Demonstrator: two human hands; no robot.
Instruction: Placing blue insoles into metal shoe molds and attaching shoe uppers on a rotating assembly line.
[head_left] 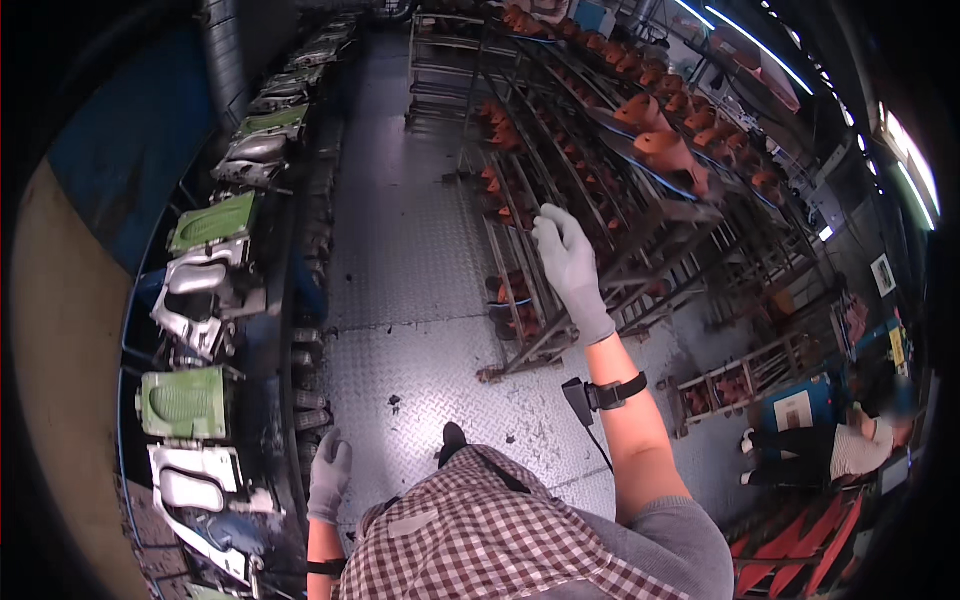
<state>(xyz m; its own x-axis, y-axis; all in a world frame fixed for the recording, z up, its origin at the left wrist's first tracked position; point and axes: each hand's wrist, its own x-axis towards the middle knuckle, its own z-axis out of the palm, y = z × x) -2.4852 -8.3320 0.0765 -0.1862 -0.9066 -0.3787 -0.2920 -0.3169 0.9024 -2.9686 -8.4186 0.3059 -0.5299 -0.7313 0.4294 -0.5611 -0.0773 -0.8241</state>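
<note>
Both my hands wear pale grey gloves. Raised ahead of me, my right hand is open and holds nothing, with its fingers stretched toward a metal rack; whether it touches the rack I cannot tell. Orange-brown shoe uppers stand in rows on the rack's sloping shelves. My left hand hangs low by my side with its fingers apart and nothing visible in it. It is nearest to the line of shoe-sole moulds on the left, where a silver metal mould lies below a green mould plate.
A patterned metal floor runs between the moulds and the racks. Another bare rack stands far ahead. At the right are a low rack, a blue box, a person and red panels.
</note>
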